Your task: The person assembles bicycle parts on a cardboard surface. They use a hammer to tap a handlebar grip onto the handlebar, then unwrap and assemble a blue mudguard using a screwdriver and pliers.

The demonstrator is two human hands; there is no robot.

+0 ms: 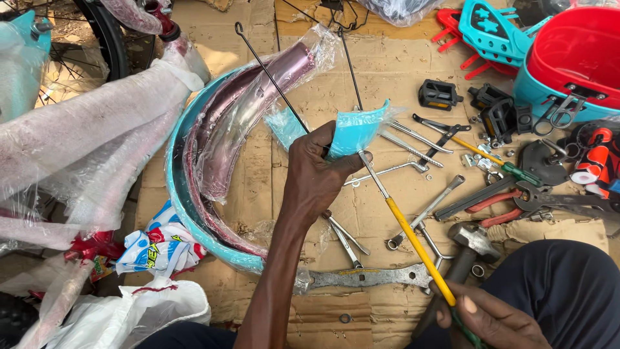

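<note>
My left hand (316,171) grips the end of a teal plastic mudguard (358,132) wrapped in clear film, holding it up over the cardboard. My right hand (491,320) holds a long screwdriver (407,226) with a yellow shaft and green handle; its metal tip reaches up to the mudguard, right by my left thumb. Two thin black wire stays (274,74) run from the mudguard toward the top of the view. More curved mudguards, teal (177,194) and purple (239,110), lie in plastic film to the left.
Spanners (429,210), a hammer (468,249), pliers (510,197), a flat metal wrench (368,278), black pedals (439,94) and small nuts lie on the cardboard (394,64). A red and teal basket (571,61) is at top right. A film-wrapped bicycle frame (84,129) and plastic bags (161,245) lie left.
</note>
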